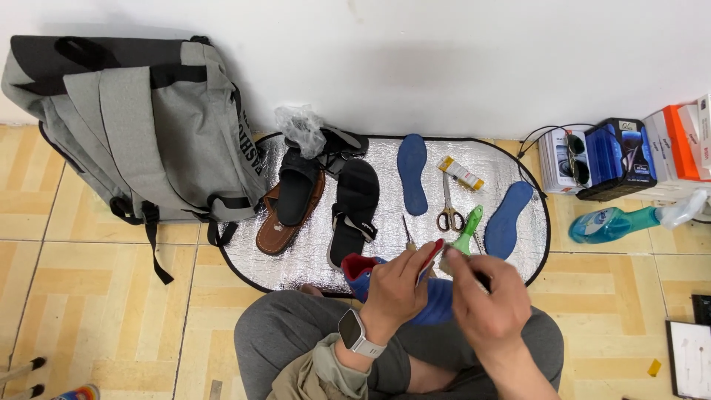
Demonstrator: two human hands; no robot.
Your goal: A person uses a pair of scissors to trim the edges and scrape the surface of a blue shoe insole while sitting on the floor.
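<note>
Shoe (437, 300), blue with a red lining, is held over the lap of the seated person, its red edge pinched between the thumb and fingers of the left hand (396, 285), while the right hand (485, 300) is curled shut just beside it; whether something thin is gripped there cannot be told. A slip is judged possible, since the shoe is steadied only by that pinch at its rim and could twist or drop onto the legs. Just ahead on the silver mat (296, 259) lie a green-handled brush (468, 230), scissors (449, 207) and a thin awl (408, 233); a careless reach could be met by their points. Further out, two blue insoles (412, 172), a glue tube (460, 172) and sandals (355, 211) could be nudged
</note>
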